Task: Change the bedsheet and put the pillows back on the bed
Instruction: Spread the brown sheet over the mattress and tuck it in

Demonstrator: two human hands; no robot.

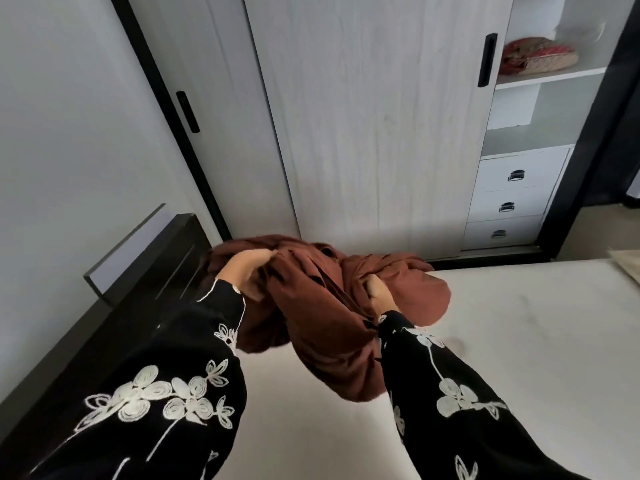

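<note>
Head view puts both my hands on the rust-brown bedsheet (329,341), which is bunched in a heap above the head end of the bare mattress (519,341). My left hand (242,271) has its fingers curled into a fistful of cloth beside the dark headboard (156,271). My right hand (379,296) pinches a fold nearer the middle, and a long lobe hangs between my sleeves toward the mattress.

My worry is that I can't see a corner or hem in this wad. If I shake it out from two random folds, I judge it would open twisted or crosswise to the bed. The hanging lobe could also snag under my right forearm, and cloth flung leftward could slide off by the headboard.

For room, the mattress lies open to the right and toward me, good ground for spreading. Headboard and wall hem in the left. The wardrobe (363,133) stands close beyond the far edge, so a throw that way has little floor. A pale shape (627,268) at the right edge may be a pillow; I cannot tell.
</note>
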